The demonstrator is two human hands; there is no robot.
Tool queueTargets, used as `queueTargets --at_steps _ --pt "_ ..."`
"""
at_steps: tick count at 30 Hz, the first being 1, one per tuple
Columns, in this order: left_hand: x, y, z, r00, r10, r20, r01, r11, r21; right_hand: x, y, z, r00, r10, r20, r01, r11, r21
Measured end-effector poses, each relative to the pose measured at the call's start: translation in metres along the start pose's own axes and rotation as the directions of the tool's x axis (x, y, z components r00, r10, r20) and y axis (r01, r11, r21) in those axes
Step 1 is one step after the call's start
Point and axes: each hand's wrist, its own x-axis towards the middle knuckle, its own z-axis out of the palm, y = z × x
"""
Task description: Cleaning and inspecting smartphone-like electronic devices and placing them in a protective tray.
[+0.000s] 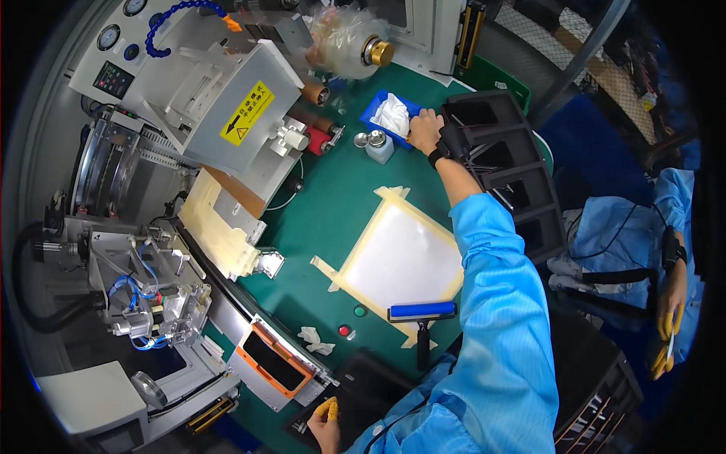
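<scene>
My right hand [426, 130] reaches far forward, its fingers bent down at the right edge of a small blue tray [365, 119]. Crumpled white wipes [392, 115] lie in that tray. What the bent fingers hold, if anything, is hidden. My left hand [327, 425] is low in the picture, with yellow finger cots on its closed fingertips; I cannot make out anything between them. Just beyond it, a black phone-shaped glass panel [274, 361] lies in an orange-edged fixture [252, 363]. A blue roller [422, 310] with a black handle rests on the taped white sheet [401, 253].
Dark compartmented trays [522, 181] holding black panels stand at the right. A pump bottle [378, 146] sits by the blue tray. Machinery [151, 295] fills the left side. Red button [345, 331] and green button [360, 311] sit on the green mat. A co-worker's gloved hand [668, 333] is far right.
</scene>
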Motion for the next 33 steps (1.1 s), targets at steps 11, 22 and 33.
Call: queueTargets --at_steps 11,22,33 --pt "-0.004 -0.001 0.004 0.999 -0.041 0.013 0.041 0.999 0.030 0.008 -0.027 0.016 0.994 0.021 0.104 -0.024 0.999 0.033" --pt "-0.012 0.017 0.014 0.988 -0.153 0.003 0.153 0.988 0.016 0.021 -0.011 0.019 0.997 0.012 0.079 -0.023 0.989 0.143" --pt "-0.009 0.022 0.021 0.988 -0.137 0.068 0.133 0.989 0.058 0.014 0.001 -0.003 0.841 0.248 0.480 -0.540 0.386 0.748"
